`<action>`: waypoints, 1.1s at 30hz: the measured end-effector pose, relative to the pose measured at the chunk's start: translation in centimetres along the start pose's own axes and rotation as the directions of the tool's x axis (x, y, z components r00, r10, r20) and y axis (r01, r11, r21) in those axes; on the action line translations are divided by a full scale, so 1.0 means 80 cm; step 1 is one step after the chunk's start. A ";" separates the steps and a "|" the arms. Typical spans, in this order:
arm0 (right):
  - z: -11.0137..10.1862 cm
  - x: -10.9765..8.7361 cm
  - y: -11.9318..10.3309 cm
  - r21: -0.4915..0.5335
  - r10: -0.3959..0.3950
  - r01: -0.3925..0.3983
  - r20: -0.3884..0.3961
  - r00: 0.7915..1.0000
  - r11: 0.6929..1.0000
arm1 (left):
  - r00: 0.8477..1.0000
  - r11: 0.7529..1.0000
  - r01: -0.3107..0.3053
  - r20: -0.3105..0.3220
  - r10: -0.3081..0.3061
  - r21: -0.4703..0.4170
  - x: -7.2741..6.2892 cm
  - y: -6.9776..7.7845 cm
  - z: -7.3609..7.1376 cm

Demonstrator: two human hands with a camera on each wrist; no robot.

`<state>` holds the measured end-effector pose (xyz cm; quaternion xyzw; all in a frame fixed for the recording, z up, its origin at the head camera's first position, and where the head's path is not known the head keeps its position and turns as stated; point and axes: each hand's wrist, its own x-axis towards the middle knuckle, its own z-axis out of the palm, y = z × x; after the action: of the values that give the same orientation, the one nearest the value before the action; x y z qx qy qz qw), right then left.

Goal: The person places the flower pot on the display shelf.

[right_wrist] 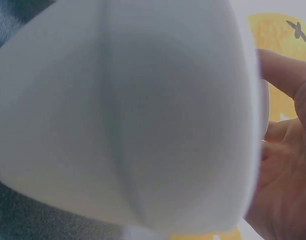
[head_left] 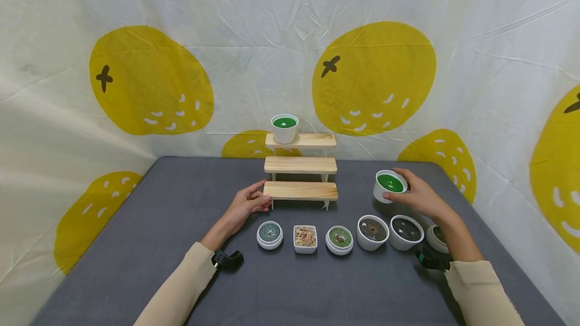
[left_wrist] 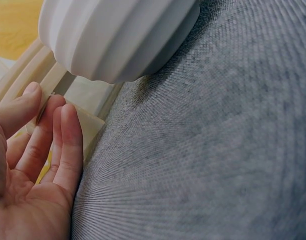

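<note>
A small wooden three-step stand (head_left: 300, 191) stands mid-table. My left hand (head_left: 246, 205) is at the left end of its lowest step; in the left wrist view the thumb (left_wrist: 29, 100) and a finger pinch the board's end. My right hand (head_left: 419, 196) grips a white cup with a green surface inside (head_left: 390, 183), thumb on the near side, fingers round the far side. The cup is tilted toward me, right of the stand. A similar white cup with green inside (head_left: 284, 129) sits on the top step, at its left end.
In front of the stand is a row of white containers: a round one with grey-green filling (head_left: 269, 234), a square dish of tan bits (head_left: 305, 238), a green-filled round one (head_left: 339, 238), two dark-filled cups (head_left: 372, 232) and a round pot (head_left: 437, 239) partly behind my right wrist.
</note>
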<state>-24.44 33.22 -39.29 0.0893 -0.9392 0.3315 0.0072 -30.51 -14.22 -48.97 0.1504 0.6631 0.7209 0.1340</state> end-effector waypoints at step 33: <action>0.007 -0.004 -0.028 -0.002 -0.036 0.036 -0.016 0.999 0.999 | 1.000 1.000 0.014 -0.007 -0.014 0.010 -0.001 0.001 0.002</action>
<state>-23.74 31.22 -38.36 0.1035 -0.9376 0.3313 0.0207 -30.37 -14.12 -48.90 0.1438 0.6681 0.7173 0.1357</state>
